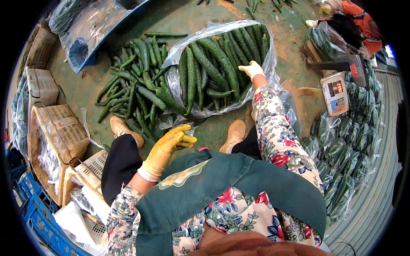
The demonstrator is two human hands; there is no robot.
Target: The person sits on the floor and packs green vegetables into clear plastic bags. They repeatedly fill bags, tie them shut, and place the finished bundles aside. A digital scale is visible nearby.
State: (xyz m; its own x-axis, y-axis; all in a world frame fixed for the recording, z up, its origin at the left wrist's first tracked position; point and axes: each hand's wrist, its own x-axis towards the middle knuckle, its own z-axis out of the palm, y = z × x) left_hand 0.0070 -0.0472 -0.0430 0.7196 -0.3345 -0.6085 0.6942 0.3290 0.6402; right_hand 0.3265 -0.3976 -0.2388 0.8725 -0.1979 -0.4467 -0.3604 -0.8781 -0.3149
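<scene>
My left hand (171, 145), in a yellow glove, hovers before my lap. Its fingers are loosely bent and apart, with no cucumber in them; a scrap of clear plastic shows just beyond. My right hand (253, 69), in a pale glove, reaches to the right part of a large clear plastic bag (272, 72) and lies on the cucumbers (213, 64) inside. Its thumb points left and its other fingers are partly hidden; I see nothing gripped. The bag lies wide open, with long dark green cucumbers in rows. Left of it, loose cucumbers (136, 81) are heaped on the floor.
Plastic crates (60, 132) line the left side, and a blue tub (81, 51) stands at the far left. On the right are a digital scale (335, 94) and several bagged cucumbers (341, 149). A person in orange (363, 23) is at the far right.
</scene>
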